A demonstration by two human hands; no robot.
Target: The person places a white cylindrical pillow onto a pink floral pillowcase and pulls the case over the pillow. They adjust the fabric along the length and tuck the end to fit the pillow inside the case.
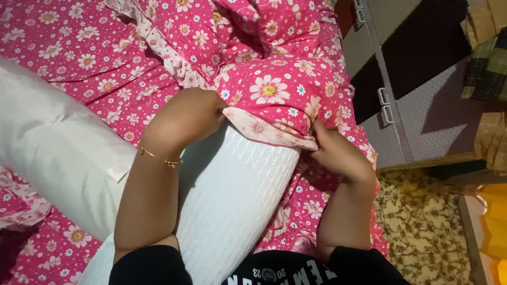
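Observation:
A white quilted pillow (232, 195) lies lengthwise in front of me on the bed. Its far end is inside a pink flowered pillowcase (274, 89) with a pale ruffled hem. My left hand (185, 116) grips the left side of the hem against the pillow, fingers closed. My right hand (338, 150) pinches the right side of the hem at the pillow's edge. A thin gold bracelet (161, 158) sits on my left wrist.
A second white pillow (58, 148) lies bare at the left. A pink flowered sheet (79, 58) covers the bed. Grey and dark cabinet doors (417, 79) stand to the right, with patterned floor tiles (422, 221) below.

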